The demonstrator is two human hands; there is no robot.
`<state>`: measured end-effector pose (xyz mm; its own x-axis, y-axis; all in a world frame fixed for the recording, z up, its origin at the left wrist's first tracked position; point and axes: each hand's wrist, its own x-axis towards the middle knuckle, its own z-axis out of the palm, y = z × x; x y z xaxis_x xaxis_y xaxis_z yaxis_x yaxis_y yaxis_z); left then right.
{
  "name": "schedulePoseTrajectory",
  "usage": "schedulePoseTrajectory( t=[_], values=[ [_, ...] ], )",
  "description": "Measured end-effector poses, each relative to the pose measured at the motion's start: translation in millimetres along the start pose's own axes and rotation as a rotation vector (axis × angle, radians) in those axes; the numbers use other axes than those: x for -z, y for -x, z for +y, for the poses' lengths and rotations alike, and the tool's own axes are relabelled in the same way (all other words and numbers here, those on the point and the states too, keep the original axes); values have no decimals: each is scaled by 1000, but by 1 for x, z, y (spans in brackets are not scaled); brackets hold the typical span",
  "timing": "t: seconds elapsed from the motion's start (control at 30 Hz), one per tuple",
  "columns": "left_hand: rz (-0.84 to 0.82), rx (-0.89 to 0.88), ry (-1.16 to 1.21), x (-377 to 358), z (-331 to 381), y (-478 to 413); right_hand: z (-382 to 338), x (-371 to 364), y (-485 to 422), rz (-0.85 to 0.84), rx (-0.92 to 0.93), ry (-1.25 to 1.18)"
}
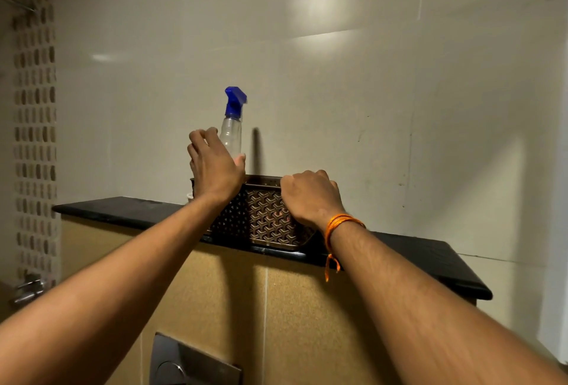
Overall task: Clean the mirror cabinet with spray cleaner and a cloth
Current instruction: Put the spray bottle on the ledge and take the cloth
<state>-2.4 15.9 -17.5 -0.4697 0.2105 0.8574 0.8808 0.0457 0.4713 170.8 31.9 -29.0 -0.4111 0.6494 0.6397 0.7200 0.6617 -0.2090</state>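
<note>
Item: spray bottle [232, 135], clear body, blue trigger head, upright in my left hand [215, 166], fingers wrapped round it. My right hand [310, 197], curled, grips the rim of a brown lattice basket [267, 221] beneath both hands, on a black ledge [430, 258].

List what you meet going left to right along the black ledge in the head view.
Left hand → spray bottle → brown lattice basket → right hand with orange wrist thread, all over the black ledge.
</note>
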Motion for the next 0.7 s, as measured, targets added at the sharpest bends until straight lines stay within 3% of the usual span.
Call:
schedulePoseTrajectory(
  t=[0.17,0.27,0.4,0.5,0.6,0.7],
  values=[
    [74,-366,-114,2,11,-1,-1,3,3,-4,23,-14],
    [-118,-536,-77,0,31,-5,-2,4,6,12,23,-26],
    [-742,-359,-256,-13,60,-16,0,2,6,21,-3,-60],
    [-1111,-246,-430,-22,68,-19,1,-1,2,10,-12,-48],
    [-1274,-62,-528,-20,71,-21,1,-2,1,14,-8,-36],
    [-1259,42,-542,-14,73,-23,2,-2,1,14,14,-33]
  ],
)
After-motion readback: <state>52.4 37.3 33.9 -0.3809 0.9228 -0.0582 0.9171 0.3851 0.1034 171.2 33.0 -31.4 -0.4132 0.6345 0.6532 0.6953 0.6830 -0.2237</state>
